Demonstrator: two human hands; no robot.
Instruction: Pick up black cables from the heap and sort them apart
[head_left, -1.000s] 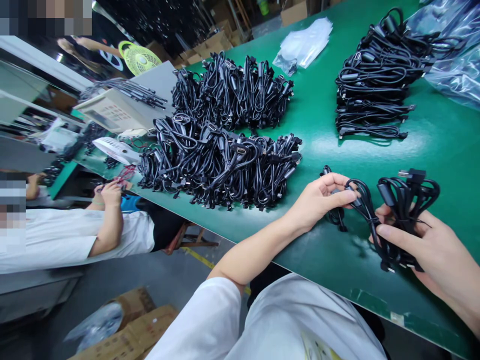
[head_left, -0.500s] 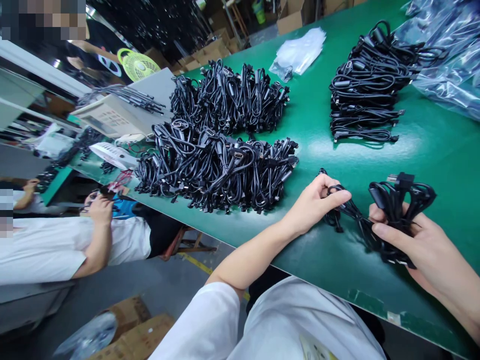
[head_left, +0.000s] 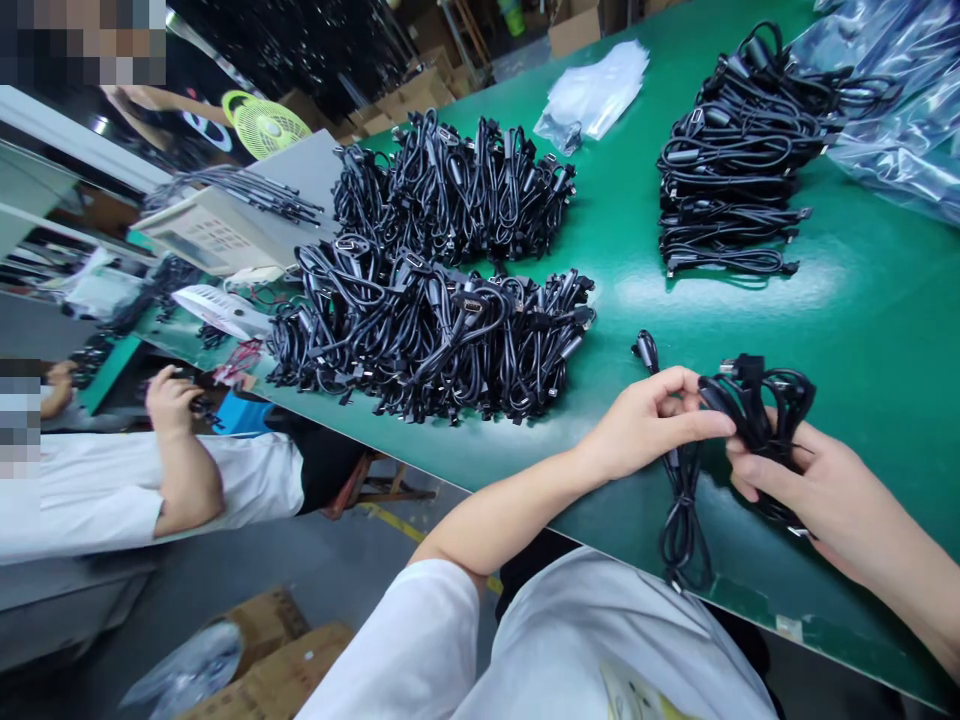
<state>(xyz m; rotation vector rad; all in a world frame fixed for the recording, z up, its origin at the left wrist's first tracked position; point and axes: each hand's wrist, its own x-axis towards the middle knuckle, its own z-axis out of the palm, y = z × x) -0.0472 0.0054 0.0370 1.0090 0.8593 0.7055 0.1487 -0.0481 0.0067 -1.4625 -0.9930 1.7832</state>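
At the far left, beside the bench [head_left: 862,340], a co-worker in a white shirt [head_left: 97,490] has a raised hand [head_left: 171,400] near dark cables. Next come a beige device [head_left: 202,230], then two broad heaps of black cables, the front heap [head_left: 431,340] and the rear heap [head_left: 457,190], and clear bags [head_left: 596,95] behind. The left hand [head_left: 660,425] has its thumb against the held bundle; whether its fingers pinch it I cannot tell. Below it shows a tied cable [head_left: 684,520], near the front edge. Farther back lies a row of tied cables [head_left: 739,170]. The held bundle [head_left: 765,405], black and looped, sits above the bench, clamped in the fingers of the right hand [head_left: 795,490]. Plastic film [head_left: 900,120] lies at the far right.
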